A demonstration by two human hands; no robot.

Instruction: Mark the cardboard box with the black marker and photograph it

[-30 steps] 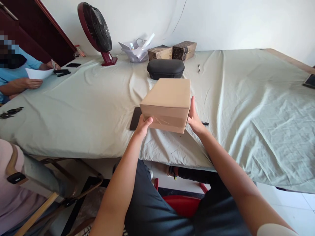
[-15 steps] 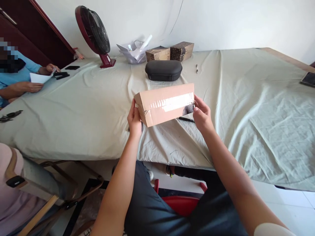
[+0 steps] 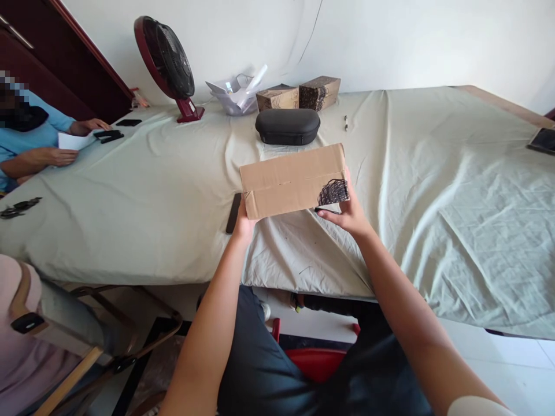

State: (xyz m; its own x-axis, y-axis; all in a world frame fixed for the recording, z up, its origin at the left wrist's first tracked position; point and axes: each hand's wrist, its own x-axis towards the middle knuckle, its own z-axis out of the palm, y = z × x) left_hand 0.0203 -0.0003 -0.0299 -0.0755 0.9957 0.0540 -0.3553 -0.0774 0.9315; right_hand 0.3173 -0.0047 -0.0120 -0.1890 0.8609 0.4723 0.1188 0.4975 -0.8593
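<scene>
I hold a brown cardboard box (image 3: 291,180) up over the near edge of the cloth-covered table (image 3: 130,190), tipped so its taped face points at me. A black scribble marks its lower right corner. My left hand (image 3: 243,222) grips the box's lower left corner from underneath. Along the right end my right hand (image 3: 347,211) holds it with fingers curled under the bottom. A dark phone (image 3: 234,212) lies flat on the cloth just left of my left hand. Part of a black pen (image 3: 323,210) shows under the box.
A black zip case (image 3: 287,126) sits behind the box, with two patterned boxes (image 3: 297,95), a clear bag (image 3: 236,92) and a red fan (image 3: 167,58) farther back. A marker (image 3: 346,122) lies at right. Another person's hands (image 3: 52,155) hold paper at left. A tablet (image 3: 541,140) rests far right.
The box was lifted off the table and rotated toward me. Its taped, scribbled face now points at me, and my hands shifted from its sides to its lower corners.
</scene>
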